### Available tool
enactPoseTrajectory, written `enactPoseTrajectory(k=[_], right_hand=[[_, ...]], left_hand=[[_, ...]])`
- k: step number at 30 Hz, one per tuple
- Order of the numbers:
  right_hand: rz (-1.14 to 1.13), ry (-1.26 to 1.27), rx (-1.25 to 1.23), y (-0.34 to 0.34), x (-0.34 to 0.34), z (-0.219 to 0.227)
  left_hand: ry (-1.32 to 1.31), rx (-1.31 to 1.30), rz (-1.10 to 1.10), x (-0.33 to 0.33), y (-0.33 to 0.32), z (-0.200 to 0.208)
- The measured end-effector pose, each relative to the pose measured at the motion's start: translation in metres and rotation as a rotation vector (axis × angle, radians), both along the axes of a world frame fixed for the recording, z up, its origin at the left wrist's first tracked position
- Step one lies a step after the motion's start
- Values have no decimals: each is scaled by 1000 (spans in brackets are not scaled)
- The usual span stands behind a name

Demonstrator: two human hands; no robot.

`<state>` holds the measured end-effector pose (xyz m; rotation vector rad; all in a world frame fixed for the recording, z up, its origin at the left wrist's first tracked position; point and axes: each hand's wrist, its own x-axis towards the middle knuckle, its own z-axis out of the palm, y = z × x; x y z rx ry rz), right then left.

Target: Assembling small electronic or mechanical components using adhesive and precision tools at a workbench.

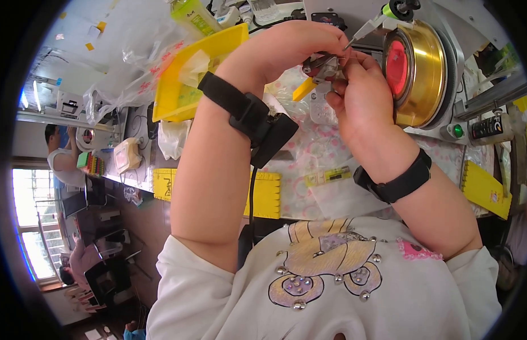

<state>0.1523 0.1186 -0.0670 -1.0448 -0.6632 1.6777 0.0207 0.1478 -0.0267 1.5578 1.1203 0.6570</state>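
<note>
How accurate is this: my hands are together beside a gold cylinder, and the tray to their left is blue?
Not quite: the tray is yellow, not blue, in the head view. The rest stands: it lies left of your left hand and right hand, together beside the gold cylinder.

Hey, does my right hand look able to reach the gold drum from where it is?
Probably yes: your right hand is just beside the gold drum, with nothing visible between them, though it seems occupied at the small metal piece.

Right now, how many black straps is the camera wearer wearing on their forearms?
2: one black strap around the left forearm, another strap around the right forearm.
</note>
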Motion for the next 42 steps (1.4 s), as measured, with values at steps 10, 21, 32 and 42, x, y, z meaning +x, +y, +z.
enactPoseTrajectory(k=[10, 21, 32, 42], right_hand=[[269, -3, -29, -53, 46, 23], [558, -1360, 1348, -31, 138, -13], [914, -1689, 1539, -23, 121, -36], [580, -1394, 1719, -25, 119, -13]], left_hand=[[697, 950, 342, 18, -60, 27], [694, 1213, 302, 44, -113, -24], [494, 1112, 376, 36, -102, -53], [311, 1043, 319, 39, -98, -60]])
